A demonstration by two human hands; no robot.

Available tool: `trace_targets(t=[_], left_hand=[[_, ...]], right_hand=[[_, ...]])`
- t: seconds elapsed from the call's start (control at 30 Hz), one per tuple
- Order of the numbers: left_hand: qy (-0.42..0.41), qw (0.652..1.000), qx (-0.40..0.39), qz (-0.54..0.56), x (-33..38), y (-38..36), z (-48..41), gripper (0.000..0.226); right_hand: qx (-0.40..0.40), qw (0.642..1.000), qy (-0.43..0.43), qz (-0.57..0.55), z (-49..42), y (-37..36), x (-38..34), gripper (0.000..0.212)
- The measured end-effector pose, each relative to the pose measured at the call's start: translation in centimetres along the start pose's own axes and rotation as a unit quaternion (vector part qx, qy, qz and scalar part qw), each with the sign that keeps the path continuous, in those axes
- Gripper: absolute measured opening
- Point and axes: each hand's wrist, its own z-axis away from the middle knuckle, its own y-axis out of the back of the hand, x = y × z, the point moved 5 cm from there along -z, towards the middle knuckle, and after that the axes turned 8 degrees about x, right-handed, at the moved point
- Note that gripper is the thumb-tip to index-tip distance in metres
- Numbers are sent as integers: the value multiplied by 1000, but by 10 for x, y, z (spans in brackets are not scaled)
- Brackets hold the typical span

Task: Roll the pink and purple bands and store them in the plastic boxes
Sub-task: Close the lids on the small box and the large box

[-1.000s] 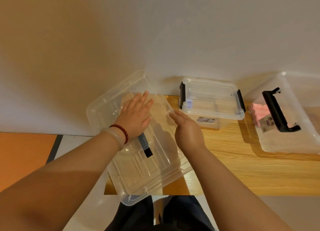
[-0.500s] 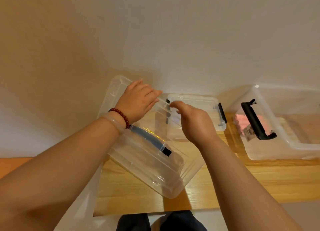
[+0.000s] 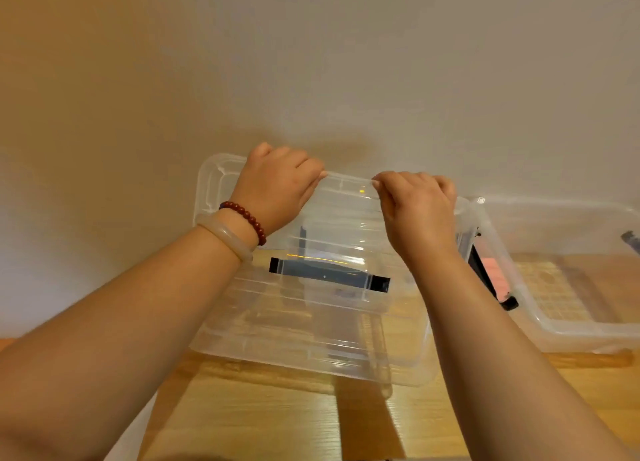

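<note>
clear plastic box, black handle, dark red bead bracelet

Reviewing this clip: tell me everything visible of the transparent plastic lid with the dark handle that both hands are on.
The transparent rectangular plastic lid is ribbed, with rounded corners. A flat dark grey handle with black ends lies across its middle. It lies over an open transparent plastic box on the light wooden table; I cannot tell if it is fully seated. The left hand and right hand grip its far edge, fingers curled over it.
</note>
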Motion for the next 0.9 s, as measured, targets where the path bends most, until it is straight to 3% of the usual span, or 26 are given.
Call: trace_targets(t=[0.1,0.5,0.67,0.9], left_hand=[[3,1000,15,-12,19,-8,-21,35],[-1,996,68,-60,82,-35,-117,33],[-25,995,77,-54,84,-43,-136,32],[-53,993,94,-41,60,-34,-140,30]], right_hand=[[13,1000,10,-1,-16,8,27,30],[68,996,55,-7,-72,39,125,29],[95,995,14,3,-75,32,131,26],[122,992,28,15,-95,31,112,25]])
